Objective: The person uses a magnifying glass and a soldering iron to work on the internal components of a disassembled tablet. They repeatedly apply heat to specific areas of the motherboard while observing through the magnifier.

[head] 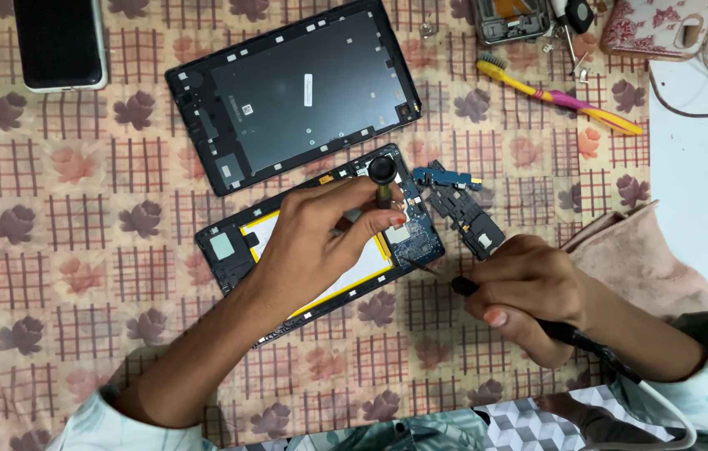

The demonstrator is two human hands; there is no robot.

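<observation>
in the head view, the left hand (320,238) is lying over an opened tablet (320,242) on a leaf-patterned cloth (78,276), its fingers clenched around a black-capped screwdriver (382,179) that is standing upright on the tablet's blue circuit board. the tablet is sitting in the middle of the cloth, tilted, with its yellow-edged battery showing under the palm. the right hand (529,292) is resting just beside the tablet's lower right corner, fingers gripping a black soldering iron (554,327) (its thin tip is pointing at the board's edge; whether it is touching cannot be told). a detached back cover (295,92) is lying above the tablet, close to it. small black and blue removed parts (462,205) are lying just right of the board. a phone (61,42) is sitting at the top left, and a yellow and pink toothbrush (558,96) at the upper right.
</observation>
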